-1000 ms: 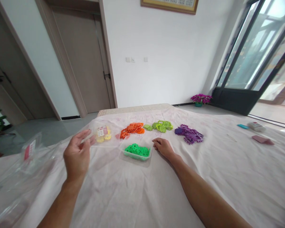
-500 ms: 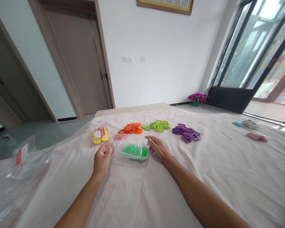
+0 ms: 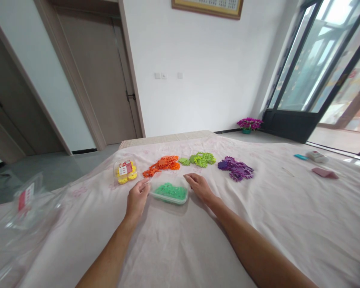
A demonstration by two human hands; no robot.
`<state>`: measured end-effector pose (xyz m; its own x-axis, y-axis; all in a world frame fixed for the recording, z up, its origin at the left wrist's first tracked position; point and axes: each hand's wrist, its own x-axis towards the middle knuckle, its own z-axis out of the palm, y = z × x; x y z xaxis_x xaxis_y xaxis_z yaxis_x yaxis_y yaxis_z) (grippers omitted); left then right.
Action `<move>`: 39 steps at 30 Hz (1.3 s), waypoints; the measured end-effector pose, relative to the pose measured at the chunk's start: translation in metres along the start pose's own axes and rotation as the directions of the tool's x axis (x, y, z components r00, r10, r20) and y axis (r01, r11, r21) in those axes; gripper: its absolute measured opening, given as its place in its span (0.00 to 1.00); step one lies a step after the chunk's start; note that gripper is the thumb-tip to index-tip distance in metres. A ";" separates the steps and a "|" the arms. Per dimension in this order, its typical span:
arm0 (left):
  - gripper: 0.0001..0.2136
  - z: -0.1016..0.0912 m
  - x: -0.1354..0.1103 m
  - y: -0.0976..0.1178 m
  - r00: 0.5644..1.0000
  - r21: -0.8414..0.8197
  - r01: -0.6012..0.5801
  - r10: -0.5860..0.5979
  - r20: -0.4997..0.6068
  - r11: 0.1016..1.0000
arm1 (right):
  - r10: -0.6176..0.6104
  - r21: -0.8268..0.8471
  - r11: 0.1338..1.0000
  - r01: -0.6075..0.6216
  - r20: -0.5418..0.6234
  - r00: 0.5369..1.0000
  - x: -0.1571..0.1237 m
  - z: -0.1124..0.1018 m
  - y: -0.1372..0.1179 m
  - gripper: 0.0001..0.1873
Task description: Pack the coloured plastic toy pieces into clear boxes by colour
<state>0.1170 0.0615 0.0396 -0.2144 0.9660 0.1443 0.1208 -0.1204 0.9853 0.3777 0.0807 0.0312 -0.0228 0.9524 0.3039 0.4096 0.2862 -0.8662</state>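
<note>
Green pieces (image 3: 171,191) are being kept inside a small clear box (image 3: 169,193), and the clear lid is lying on top of it. The box is sitting on the pale cloth (image 3: 174,244), in the middle, just in front of the other piles. The box is being touched on both sides. The left hand (image 3: 137,198) is being pressed against its left end, with the fingers (image 3: 144,185) curled loosely at the lid's edge. The right hand (image 3: 199,185) is being laid at its right end, fingers bent a little and resting on the cloth and the box corner. Whether the box is truly being gripped cannot be told. Orange pieces (image 3: 162,165), light green pieces (image 3: 201,159) and purple pieces (image 3: 235,168) are being left in heaps just behind. A small box of yellow pieces (image 3: 125,171) is being left near the left hand.
</note>
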 end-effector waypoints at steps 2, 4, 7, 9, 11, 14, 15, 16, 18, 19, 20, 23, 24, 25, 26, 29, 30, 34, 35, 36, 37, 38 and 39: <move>0.21 -0.003 -0.002 -0.002 0.998 0.021 0.063 -0.063 0.011 0.998 | 0.089 -0.002 0.996 -0.089 0.006 0.996 0.000 0.000 -0.002 0.22; 0.21 -0.007 -0.003 -0.003 0.992 0.038 0.123 -0.123 0.018 0.992 | 0.159 -0.030 0.987 -0.159 0.011 0.987 -0.001 -0.001 -0.004 0.22; 0.21 -0.011 -0.005 -0.003 0.981 0.028 0.188 -0.189 0.043 0.982 | 0.194 -0.064 0.979 -0.192 0.029 0.981 -0.002 -0.002 -0.005 0.23; 0.23 -0.012 -0.005 -0.002 0.962 -0.020 0.261 -0.259 0.084 0.965 | 0.188 -0.073 0.980 -0.186 0.030 0.982 -0.002 -0.002 -0.005 0.23; 0.25 -0.012 -0.005 -0.002 0.938 -0.073 0.335 -0.325 0.119 0.939 | 0.174 -0.074 0.982 -0.172 0.023 0.984 -0.002 -0.001 -0.005 0.23; 0.25 -0.012 -0.005 -0.001 0.926 -0.101 0.369 -0.356 0.127 0.924 | 0.164 -0.058 0.985 -0.162 0.024 0.986 -0.001 0.001 -0.003 0.24; 0.25 -0.012 -0.004 -0.001 0.925 -0.102 0.370 -0.357 0.128 0.923 | 0.165 -0.047 0.985 -0.164 0.022 0.986 0.000 0.002 -0.003 0.24; 0.24 -0.012 -0.004 -0.001 0.924 -0.101 0.372 -0.359 0.130 0.923 | 0.170 -0.033 0.985 -0.169 0.020 0.985 0.000 0.003 -0.002 0.24; 0.24 -0.013 -0.003 0.000 0.920 -0.100 0.382 -0.367 0.139 0.919 | 0.190 0.002 0.982 -0.190 0.024 0.981 0.000 0.004 -0.002 0.24; 0.24 -0.013 -0.003 0.000 0.917 -0.098 0.388 -0.372 0.146 0.916 | 0.203 0.022 0.979 -0.204 0.033 0.979 -0.001 0.004 -0.002 0.24; 0.24 -0.014 -0.003 0.000 0.913 -0.095 0.394 -0.377 0.152 0.914 | 0.217 0.042 0.975 -0.220 0.048 0.975 -0.001 0.003 -0.002 0.24; 0.24 -0.015 -0.002 0.001 0.906 -0.088 0.406 -0.388 0.171 0.910 | 0.257 0.116 0.956 -0.270 0.112 0.960 -0.002 0.000 -0.002 0.23; 0.24 -0.015 -0.001 0.002 0.904 -0.087 0.408 -0.390 0.176 0.909 | 0.266 0.141 0.948 -0.285 0.134 0.954 -0.001 -0.001 -0.003 0.23; 0.24 -0.016 -0.001 0.002 0.902 -0.085 0.411 -0.392 0.181 0.908 | 0.273 0.165 0.940 -0.298 0.157 0.949 -0.001 -0.003 -0.003 0.22; 0.24 -0.016 -0.001 0.002 0.900 -0.083 0.414 -0.394 0.186 0.907 | 0.281 0.184 0.932 -0.312 0.178 0.943 -0.001 -0.004 -0.003 0.22; 0.25 -0.017 0.001 0.002 0.896 -0.079 0.418 -0.397 0.199 0.905 | 0.300 0.220 0.912 -0.346 0.218 0.929 0.001 -0.008 -0.003 0.22; 0.25 -0.017 0.001 0.002 0.896 -0.077 0.418 -0.396 0.202 0.905 | 0.304 0.226 0.909 -0.351 0.219 0.927 0.001 -0.008 -0.003 0.22; 0.26 -0.017 0.001 0.001 0.902 -0.070 0.402 -0.382 0.199 0.913 | 0.312 0.221 0.910 -0.350 0.192 0.931 0.002 -0.006 -0.003 0.22; 0.26 -0.016 0.001 0.001 0.906 -0.068 0.394 -0.376 0.194 0.916 | 0.315 0.216 0.911 -0.351 0.185 0.931 0.002 -0.005 -0.003 0.21; 0.27 -0.016 0.001 0.001 0.911 -0.066 0.384 -0.367 0.187 0.921 | 0.317 0.211 0.912 -0.351 0.180 0.931 0.002 -0.005 -0.003 0.21; 0.27 -0.015 0.001 0.001 0.917 -0.065 0.372 -0.356 0.179 0.926 | 0.317 0.208 0.913 -0.350 0.177 0.932 0.002 -0.004 -0.003 0.21; 0.27 -0.014 0.000 0.000 0.924 -0.064 0.357 -0.343 0.169 0.932 | 0.315 0.208 0.914 -0.348 0.175 0.933 0.001 -0.004 -0.003 0.22; 0.28 -0.012 0.000 0.000 0.932 -0.062 0.340 -0.327 0.159 0.938 | 0.313 0.209 0.914 -0.346 0.176 0.933 0.001 -0.005 -0.004 0.22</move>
<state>0.1049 0.0587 0.0403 -0.0851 0.9756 -0.2022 -0.0197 0.2012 0.9793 0.3804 0.0804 0.0365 -0.0536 0.9969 -0.0573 0.1914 -0.0460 -0.9804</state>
